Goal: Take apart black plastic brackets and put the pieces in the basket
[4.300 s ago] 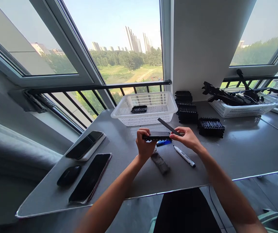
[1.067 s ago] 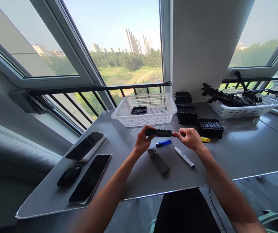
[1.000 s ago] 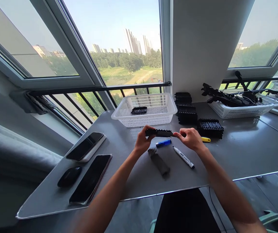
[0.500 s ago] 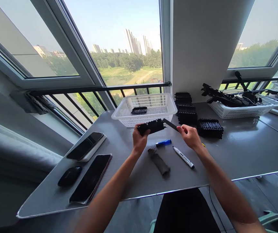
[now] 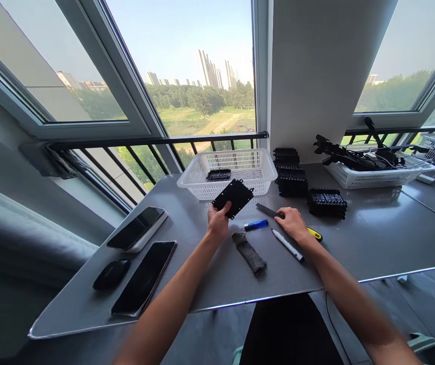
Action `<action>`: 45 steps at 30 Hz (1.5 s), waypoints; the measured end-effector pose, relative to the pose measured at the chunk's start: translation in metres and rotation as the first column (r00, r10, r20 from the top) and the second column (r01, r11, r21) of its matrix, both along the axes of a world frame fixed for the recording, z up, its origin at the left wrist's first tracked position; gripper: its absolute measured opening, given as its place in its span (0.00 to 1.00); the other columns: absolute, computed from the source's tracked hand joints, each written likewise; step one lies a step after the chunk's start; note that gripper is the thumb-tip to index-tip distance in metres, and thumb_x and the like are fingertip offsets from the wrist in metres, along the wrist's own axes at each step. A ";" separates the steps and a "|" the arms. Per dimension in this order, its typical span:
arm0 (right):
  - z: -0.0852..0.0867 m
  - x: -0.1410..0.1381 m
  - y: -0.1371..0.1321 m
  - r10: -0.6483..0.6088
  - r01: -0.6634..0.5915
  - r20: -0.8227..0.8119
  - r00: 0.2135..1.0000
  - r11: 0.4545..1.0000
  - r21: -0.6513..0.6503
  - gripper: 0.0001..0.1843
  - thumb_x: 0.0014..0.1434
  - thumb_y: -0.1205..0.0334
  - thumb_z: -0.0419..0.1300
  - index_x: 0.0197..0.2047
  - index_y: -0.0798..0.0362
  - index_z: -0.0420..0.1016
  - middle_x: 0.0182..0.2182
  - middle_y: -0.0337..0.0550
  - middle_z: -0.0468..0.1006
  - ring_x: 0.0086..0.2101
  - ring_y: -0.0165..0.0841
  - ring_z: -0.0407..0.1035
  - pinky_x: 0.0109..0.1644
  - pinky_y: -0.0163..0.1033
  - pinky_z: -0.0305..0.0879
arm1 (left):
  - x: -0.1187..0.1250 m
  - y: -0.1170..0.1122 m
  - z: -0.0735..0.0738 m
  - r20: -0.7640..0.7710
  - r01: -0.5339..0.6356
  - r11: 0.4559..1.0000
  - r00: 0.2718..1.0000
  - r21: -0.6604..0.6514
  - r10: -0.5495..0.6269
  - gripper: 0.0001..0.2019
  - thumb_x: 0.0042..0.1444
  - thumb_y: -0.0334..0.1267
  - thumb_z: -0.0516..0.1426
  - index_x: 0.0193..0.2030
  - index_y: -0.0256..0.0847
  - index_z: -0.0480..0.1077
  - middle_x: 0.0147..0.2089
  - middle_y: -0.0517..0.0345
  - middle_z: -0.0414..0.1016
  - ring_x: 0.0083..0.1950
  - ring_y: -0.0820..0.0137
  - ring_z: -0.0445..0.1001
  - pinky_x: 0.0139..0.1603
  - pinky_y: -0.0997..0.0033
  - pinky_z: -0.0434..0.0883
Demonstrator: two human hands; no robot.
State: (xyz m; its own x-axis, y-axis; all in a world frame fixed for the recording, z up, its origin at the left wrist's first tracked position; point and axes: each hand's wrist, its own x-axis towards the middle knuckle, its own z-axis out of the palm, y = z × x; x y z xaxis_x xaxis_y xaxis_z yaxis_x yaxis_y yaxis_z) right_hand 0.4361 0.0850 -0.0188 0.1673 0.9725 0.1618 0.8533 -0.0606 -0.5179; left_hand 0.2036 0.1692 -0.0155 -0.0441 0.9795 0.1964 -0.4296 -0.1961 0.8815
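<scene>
My left hand [image 5: 218, 221] grips a thin black plastic plate [image 5: 236, 196] with notched, toothed edges, thumb on its face. The plate is tilted up in front of the white basket's near wall. Over the table, my right hand [image 5: 292, 223] is closed round a flat file [image 5: 267, 210]. Its dark blade points left, and a yellow and black handle end [image 5: 315, 234] shows behind the wrist. The file is low, close to the tabletop; I cannot tell whether it touches. Between my hands lie a blue marker [image 5: 256, 225], a white marker [image 5: 287, 245] and a dark grey cloth roll [image 5: 249, 253].
The white basket [image 5: 228, 190] holds a black part [image 5: 219, 175]. Black parts stand in stacks [image 5: 291, 180] beside it, with another stack [image 5: 327, 203] further right. A second basket [image 5: 377, 178] carries black gear and cables. Two phones [image 5: 144, 279] and a black mouse [image 5: 111, 274] lie left.
My left hand has turned the plate so its broad face shows. My right hand has lowered the file away from the plate's edge toward the tabletop.
</scene>
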 end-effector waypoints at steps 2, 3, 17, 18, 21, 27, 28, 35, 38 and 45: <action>-0.002 0.001 0.000 0.006 -0.006 0.011 1.000 1.000 0.000 0.11 0.58 0.59 0.61 0.43 0.52 0.80 0.41 0.48 0.80 0.43 0.39 0.73 0.45 0.38 0.63 | 0.000 0.000 -0.001 -0.023 -0.019 1.000 1.000 0.005 0.019 0.24 0.36 0.45 0.70 0.40 0.39 0.69 0.40 0.54 0.78 0.44 0.65 0.77 0.49 0.62 0.71; -0.002 0.001 0.001 0.007 -0.007 0.015 1.000 1.000 0.003 0.12 0.58 0.59 0.60 0.43 0.52 0.80 0.42 0.49 0.80 0.43 0.39 0.73 0.46 0.38 0.63 | 0.000 0.000 -0.002 -0.040 -0.047 0.999 0.998 0.015 0.047 0.25 0.36 0.44 0.70 0.39 0.39 0.68 0.39 0.56 0.78 0.42 0.67 0.77 0.48 0.63 0.71; 0.011 -0.009 0.000 0.150 -0.075 -0.275 0.950 0.962 0.263 0.23 0.65 0.50 0.52 0.55 0.54 0.74 0.46 0.51 0.78 0.45 0.39 0.70 0.51 0.42 0.64 | 0.007 -0.025 0.007 -0.471 0.027 0.895 0.857 0.446 0.209 0.07 0.49 0.35 0.62 0.31 0.42 0.66 0.34 0.57 0.78 0.45 0.63 0.78 0.50 0.57 0.72; 0.011 -0.011 0.001 0.190 -0.071 -0.402 0.896 0.954 0.292 0.26 0.65 0.48 0.50 0.58 0.54 0.71 0.46 0.50 0.78 0.43 0.38 0.71 0.48 0.41 0.66 | 0.007 -0.027 0.008 -0.499 0.062 0.863 0.836 0.502 0.230 0.05 0.51 0.34 0.60 0.30 0.43 0.66 0.34 0.57 0.79 0.47 0.62 0.78 0.54 0.55 0.70; 0.006 -0.017 0.006 0.242 -0.068 -0.704 0.668 0.961 0.267 0.33 0.61 0.44 0.53 0.62 0.55 0.65 0.39 0.47 0.79 0.35 0.35 0.72 0.36 0.38 0.69 | 0.007 -0.032 0.010 -0.568 0.167 0.747 0.759 0.644 0.320 0.06 0.52 0.28 0.57 0.28 0.43 0.67 0.33 0.57 0.79 0.51 0.63 0.76 0.60 0.51 0.64; -0.001 -0.020 0.013 0.193 -0.071 -0.939 0.283 0.981 0.180 0.28 0.42 0.52 0.70 0.46 0.53 0.76 0.34 0.42 0.80 0.32 0.33 0.73 0.34 0.36 0.69 | 0.006 -0.031 0.010 -0.594 0.130 0.734 0.688 0.666 0.417 0.07 0.47 0.26 0.60 0.30 0.42 0.70 0.55 0.50 0.70 0.61 0.58 0.64 0.61 0.52 0.62; 0.000 -0.019 0.012 0.177 -0.070 -0.958 0.227 0.984 0.165 0.27 0.41 0.53 0.71 0.45 0.52 0.76 0.34 0.41 0.80 0.31 0.32 0.74 0.33 0.35 0.70 | 0.006 -0.030 0.009 -0.569 0.090 0.765 0.724 0.637 0.389 0.08 0.46 0.28 0.62 0.33 0.42 0.70 0.57 0.49 0.68 0.61 0.57 0.64 0.61 0.52 0.62; 0.003 -0.027 0.005 0.139 -0.109 -0.990 0.001 0.984 0.138 0.29 0.41 0.55 0.74 0.43 0.51 0.67 0.31 0.37 0.78 0.27 0.29 0.75 0.30 0.33 0.72 | 0.016 -0.034 0.009 -0.151 0.464 0.867 0.884 0.180 -0.442 0.46 0.50 0.43 0.64 0.69 0.53 0.41 0.53 0.52 0.72 0.52 0.63 0.72 0.59 0.56 0.63; 0.000 -0.034 0.003 0.118 -0.154 -0.993 0.017 0.982 0.114 0.30 0.42 0.53 0.74 0.42 0.50 0.63 0.28 0.35 0.77 0.25 0.30 0.74 0.28 0.34 0.73 | 0.022 -0.041 0.009 0.003 0.452 0.884 0.890 0.121 -0.455 0.44 0.51 0.50 0.63 0.70 0.54 0.43 0.57 0.52 0.70 0.57 0.63 0.70 0.60 0.59 0.63; -0.001 -0.050 -0.003 0.179 -0.265 -0.945 0.274 0.958 0.105 0.32 0.45 0.44 0.69 0.44 0.50 0.60 0.27 0.35 0.75 0.23 0.33 0.73 0.23 0.36 0.70 | 0.022 -0.042 0.014 0.178 0.350 0.936 0.923 -0.022 -0.341 0.38 0.52 0.63 0.54 0.68 0.62 0.48 0.55 0.57 0.73 0.51 0.65 0.74 0.55 0.61 0.69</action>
State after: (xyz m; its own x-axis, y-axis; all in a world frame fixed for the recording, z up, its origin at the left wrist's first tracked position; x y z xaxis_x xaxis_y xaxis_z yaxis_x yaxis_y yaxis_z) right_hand 0.3857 0.0823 -0.0195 -0.0623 0.9980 -0.0056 -0.2289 -0.0198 -0.9732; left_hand 0.2255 0.1268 -0.0015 0.2711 0.9485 0.1637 -0.6056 0.0359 0.7950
